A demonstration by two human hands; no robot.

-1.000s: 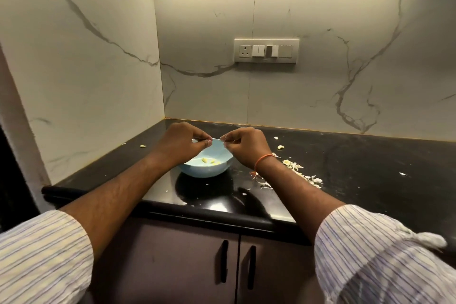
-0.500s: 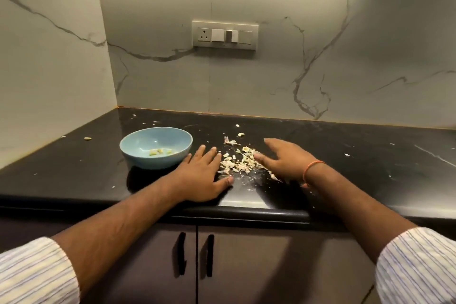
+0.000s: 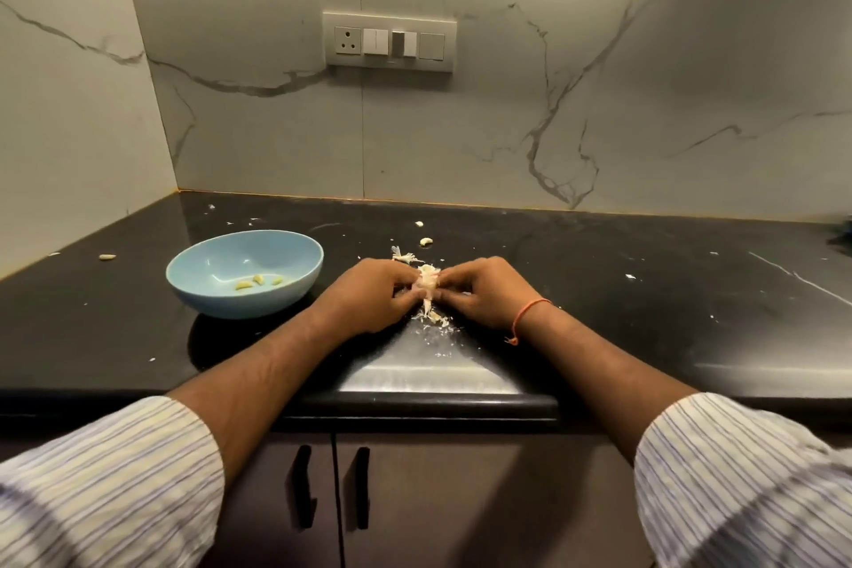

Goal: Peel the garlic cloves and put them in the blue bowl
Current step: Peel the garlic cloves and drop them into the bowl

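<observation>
Here both hands meet over the black table (image 3: 599, 291), just right of the blue bowl (image 3: 203, 277). The left hand (image 3: 369, 295) and the right hand (image 3: 484, 291) have their fingers curled inward, and together they pinch a papery clump of garlic skins (image 3: 426, 281) between the fingertips; whether a whole clove sits inside the clump cannot be told. A thin strand of skin hangs from the clump down to the table, where more loose skin flakes (image 3: 433, 318) lie scattered between the wrists. The right wrist carries an orange thread band (image 3: 530, 311).

The blue bowl stands on the table to the left of the left hand, near it but apart from it. Three peeled garlic cloves (image 3: 258, 281) lie on the bowl's floor, close to one another. Behind the hands, two unpeeled-looking garlic pieces (image 3: 425, 241) rest on the table, and another small piece (image 3: 107, 257) lies far left near the side wall. Small white specks dot the table.

On the marble back wall a switch plate (image 3: 389, 42) with a socket is mounted. Below the table edge, two cabinet doors show dark handles (image 3: 332, 489). Striped sleeves (image 3: 115, 484) cover both forearms' upper parts.
</observation>
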